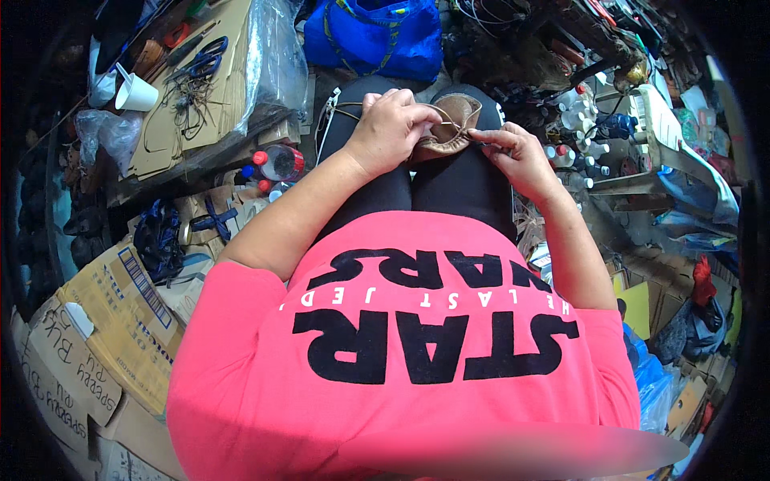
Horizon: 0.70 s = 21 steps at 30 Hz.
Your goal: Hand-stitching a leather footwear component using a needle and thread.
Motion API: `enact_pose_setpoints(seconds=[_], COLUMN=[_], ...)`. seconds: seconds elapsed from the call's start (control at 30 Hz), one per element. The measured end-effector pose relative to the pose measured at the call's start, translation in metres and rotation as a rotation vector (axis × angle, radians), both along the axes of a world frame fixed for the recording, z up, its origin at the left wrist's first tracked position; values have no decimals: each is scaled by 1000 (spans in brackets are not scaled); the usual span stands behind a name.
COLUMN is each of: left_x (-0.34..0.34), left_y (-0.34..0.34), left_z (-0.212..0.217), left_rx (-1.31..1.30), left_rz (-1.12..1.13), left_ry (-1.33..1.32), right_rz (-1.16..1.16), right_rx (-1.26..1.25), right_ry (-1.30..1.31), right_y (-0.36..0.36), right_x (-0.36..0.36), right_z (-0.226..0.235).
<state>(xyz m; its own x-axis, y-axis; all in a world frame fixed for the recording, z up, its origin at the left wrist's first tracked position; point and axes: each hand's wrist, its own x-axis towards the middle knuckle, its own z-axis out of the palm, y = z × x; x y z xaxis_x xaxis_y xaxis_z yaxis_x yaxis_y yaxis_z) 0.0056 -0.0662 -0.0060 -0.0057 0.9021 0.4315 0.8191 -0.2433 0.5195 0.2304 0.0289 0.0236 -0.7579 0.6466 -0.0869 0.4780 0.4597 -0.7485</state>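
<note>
Lap: here we are over 2 black-clad legs (457, 188), and the brown shoe piece (459, 107) sits across the thighs near the knees, its hollow side facing up between the 2 hands.
Left hand: the left hand (388, 130) comes in knuckles up, fingers bent, thumb and forefinger drawn tight together on the cord (349, 103) at the opening.
Right hand: over to the right hand (517, 156), forefinger reaching straight to the rim, other fingers loosely bent; its tip meets the edge, but whether thumb and finger truly pinch anything, I cannot tell.
Cord: a tan line loops out past the left hand over the left thigh, with a pale stretch crossing the opening between the hands.
Stitching done: the near rim looks puckered, so I'd judge that part already worked.
Stitching left: a good length of cord lies loose, and no tied-off end shows, so this reads as partway; the exact count of stitches is too small to make out.
Sidelines: a blue bag (377, 40) stands beyond the knees, cardboard sheets (160, 148) and a white cup (136, 93) off left, plastic bottles (579, 120) off right.
</note>
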Motion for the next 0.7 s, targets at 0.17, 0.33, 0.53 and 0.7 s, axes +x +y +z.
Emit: enact_pose_setpoints(seconds=[0.17,0.33,0.53,0.7], left_x=[-2,-4,-2,-4], left_y=[11,13,15,17], left_z=[0,-6,-7,-10], left_rx=[-73,-49,-55,-121], left_rz=[-93,-91,-98,-114], left_ry=[-198,-76,-76,-137], right_rz=[-12,89,113,133], right_rx=[-174,-240,-204,-223], right_ry=[43,27,-9,-14], right_y=[15,34,40,44], right_x=[3,-2,-4,-5], right_z=[-8,-12,-6,-9])
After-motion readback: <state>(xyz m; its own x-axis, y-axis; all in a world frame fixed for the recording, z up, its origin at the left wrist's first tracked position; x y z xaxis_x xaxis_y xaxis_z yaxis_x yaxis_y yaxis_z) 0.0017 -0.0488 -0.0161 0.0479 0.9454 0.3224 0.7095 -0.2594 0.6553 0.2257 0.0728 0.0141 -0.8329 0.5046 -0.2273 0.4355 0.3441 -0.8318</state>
